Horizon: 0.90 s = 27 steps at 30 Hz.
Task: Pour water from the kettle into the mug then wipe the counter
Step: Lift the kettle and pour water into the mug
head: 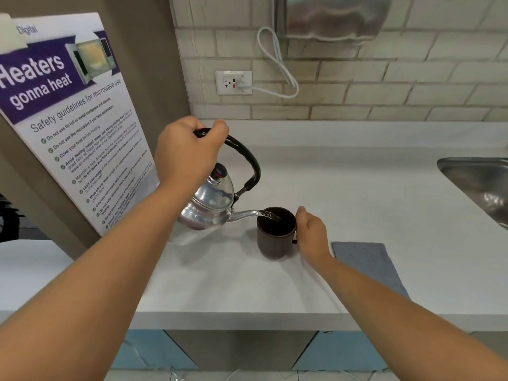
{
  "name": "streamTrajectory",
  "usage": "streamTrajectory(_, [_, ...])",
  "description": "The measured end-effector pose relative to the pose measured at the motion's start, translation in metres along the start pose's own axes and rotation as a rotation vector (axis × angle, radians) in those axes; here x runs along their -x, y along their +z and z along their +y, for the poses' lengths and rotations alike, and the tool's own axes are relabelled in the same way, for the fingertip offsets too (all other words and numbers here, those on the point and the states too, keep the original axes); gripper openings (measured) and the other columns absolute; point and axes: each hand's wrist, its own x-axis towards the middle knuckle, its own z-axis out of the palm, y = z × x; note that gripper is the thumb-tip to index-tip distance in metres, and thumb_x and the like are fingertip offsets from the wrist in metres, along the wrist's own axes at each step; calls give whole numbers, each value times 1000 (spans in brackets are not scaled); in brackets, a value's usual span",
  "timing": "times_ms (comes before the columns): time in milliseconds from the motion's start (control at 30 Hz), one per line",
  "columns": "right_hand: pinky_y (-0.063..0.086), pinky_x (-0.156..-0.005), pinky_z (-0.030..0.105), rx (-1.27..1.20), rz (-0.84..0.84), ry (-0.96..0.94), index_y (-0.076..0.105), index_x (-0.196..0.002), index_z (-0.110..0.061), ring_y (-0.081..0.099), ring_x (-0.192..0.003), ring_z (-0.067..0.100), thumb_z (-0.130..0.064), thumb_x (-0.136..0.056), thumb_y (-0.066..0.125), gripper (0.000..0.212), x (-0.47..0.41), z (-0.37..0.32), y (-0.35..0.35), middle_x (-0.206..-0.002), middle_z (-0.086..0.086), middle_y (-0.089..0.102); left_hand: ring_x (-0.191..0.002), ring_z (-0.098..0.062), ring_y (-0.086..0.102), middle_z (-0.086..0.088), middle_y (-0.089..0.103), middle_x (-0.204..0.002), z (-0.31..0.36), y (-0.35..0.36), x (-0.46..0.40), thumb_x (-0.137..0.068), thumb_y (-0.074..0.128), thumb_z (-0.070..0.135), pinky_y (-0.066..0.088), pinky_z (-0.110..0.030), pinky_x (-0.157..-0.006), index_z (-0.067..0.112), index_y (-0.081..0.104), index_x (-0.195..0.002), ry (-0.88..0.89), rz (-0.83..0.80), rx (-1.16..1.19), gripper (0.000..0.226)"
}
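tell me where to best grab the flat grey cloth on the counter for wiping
Take the flat grey cloth by its far left corner, coming from above with the right hand, which is closest, at the dark brown mug. The cloth lies flat on the white counter, so pinching a corner likely lifts it easiest.

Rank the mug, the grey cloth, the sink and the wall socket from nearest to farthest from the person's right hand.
From the right hand:
1. Mug, touching, on its left.
2. Grey cloth, just right.
3. Sink, far right.
4. Wall socket, up on the back wall.
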Motion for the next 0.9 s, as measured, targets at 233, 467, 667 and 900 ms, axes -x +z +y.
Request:
streamTrajectory(233, [31,-40,11,-4,-5,-2,27,-47,-22,39,-35,1,-27,-102,32,56,0,0,0,-30,-14,39,-43,-10,37,6,42,-45,9,-1,-4,-77,60,44,27,-25,-46,20,43,-51,39,-16,-71,39])
streamTrajectory(467, [31,-41,13,16,-17,-6,26,-48,-21,39,-36,2,-28,-102,32,54,1,-1,-1,-32,-14,40,-43,-8,42,7,46,-46,16,-3,-9,-79,60,46,27,-23,-45,20,49,-54,74,-34,-116,38])
streamTrajectory(667, [29,-49,27,28,-30,11,26,-48,-20,38,-36,3,-28,-101,32,54,1,-2,-2,-31,-13,39,-42,-8,43,7,47,-45,22,-3,-12,-79,61,46,28,-23,-46,22,47,-53,115,-38,-150,38])
streamTrajectory(900, [31,-40,12,31,-25,-5,27,-48,-20,38,-35,1,-27,-102,31,55,1,-1,-2,-31,-13,40,-40,-8,42,7,46,-43,19,-3,-12,-79,61,46,27,-23,-45,22,47,-53,130,-32,-151,39])
